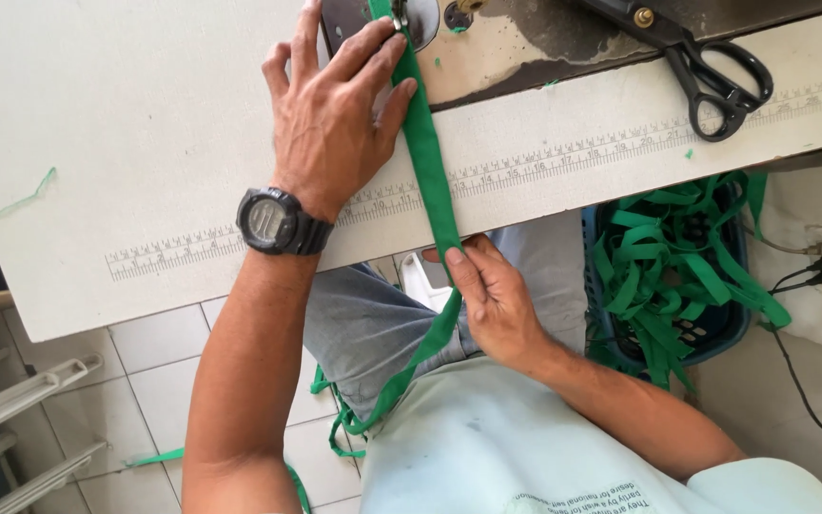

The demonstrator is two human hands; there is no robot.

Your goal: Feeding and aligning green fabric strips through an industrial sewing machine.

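1. Surface (145, 143): pale board filling the upper frame, with a printed ruler strip along its near edge and a dark, worn patch at the top.
2. Basket (730, 333): blue, on the floor at right below the surface edge, heaped with loose green strips (677, 276).
3. Strip (430, 181): one long green fabric band, running from the top of the frame down across the surface, over the near edge and on past the lap toward the floor.
4. Left hand (330, 124): flat on the surface, palm down, fingers spread and pressing the strip's upper part from its left side; not closed round anything.
5. Right hand (487, 295): below the surface edge, thumb and fingers pinched shut on the strip where it hangs down.
6. Scissors (706, 67): black-handled, lying at top right, well apart from both hands.
7. Watch (273, 221): black, on the left wrist.
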